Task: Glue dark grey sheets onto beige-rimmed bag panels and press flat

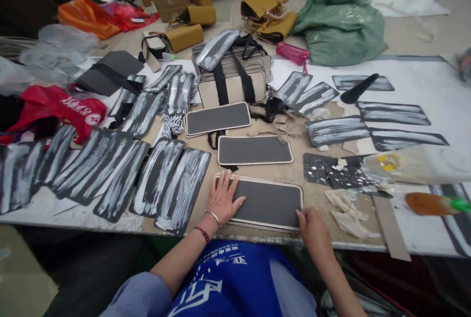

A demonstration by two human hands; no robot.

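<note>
One stack of pale-edged grey panels [268,204], lying flat against the near edge of the tabletop [427,86], midway along it. Left hand [223,198]: grip spread, palm down on the stack's left end. Right hand [314,228]: grip pinching the right end near its front corner; how many layers it takes cannot be told. Hazards, as judged: first, slipping layers — with the tabletop's near edge so close, a pull toward the body could slide panels off it, and uneven pressure could fan them out of line. Second, smearing: the white-streaked panels [184,194] lie just beside the left hand, and a sleeve or wrist drifting left could pick up the coating, if wet, and mark the clean grey faces. Third, knocks: one cardboard strip [392,228] overhangs the near edge to the right, where a swinging elbow could tip it; one orange bottle [427,204], seemingly on its side near that edge, could roll.
</note>
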